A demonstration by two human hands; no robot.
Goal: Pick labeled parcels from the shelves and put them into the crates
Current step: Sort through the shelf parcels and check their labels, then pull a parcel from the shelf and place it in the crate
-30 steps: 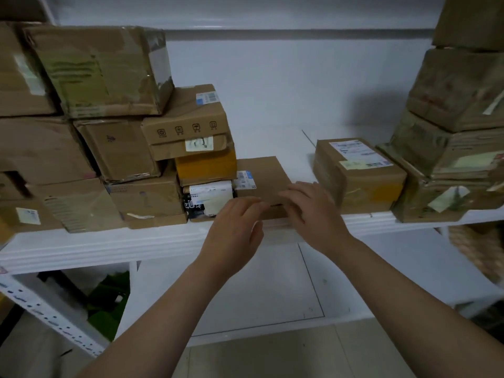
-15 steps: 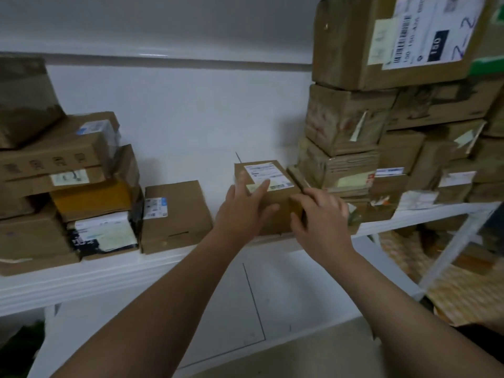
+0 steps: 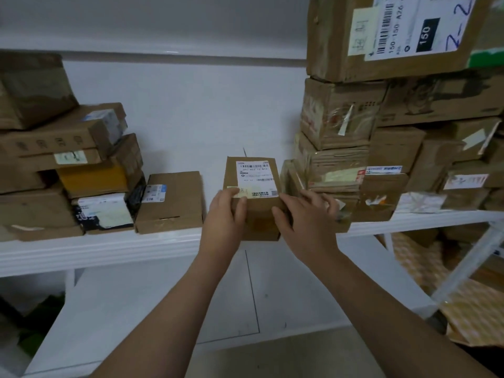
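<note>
Parcel: a small brown cardboard box at the front edge of the upper shelf, roughly midway along it. Its lower front overlaps the shelf's white lip, and we cannot tell whether it rests on the shelf or is lifted clear.
Parcel markings: we see a white shipping label with a barcode on the top face, and a pale yellow note at the label's near left corner.
Left hand: we grip the parcel's left side, thumb laid over the near top edge at the yellow note, fingers wrapped round out of sight.
Right hand: we grip the parcel's right side, thumb on the front face, fingers curled into the gap between the parcel and the right stack.
Flat box: lies on the shelf left of the parcel, near the front edge and apart from it, with a small white-and-blue label at its left end.
Left stack: brown boxes piled toward the shelf's left end, a yellow box among them, reaching up to the flat box.
Right stack: taped brown boxes piled high toward the shelf's right end, just beside the parcel.
Top box: large, crowning the right stack, its label showing a barcode and "150".
Lower shelf: white, below the upper shelf.
</note>
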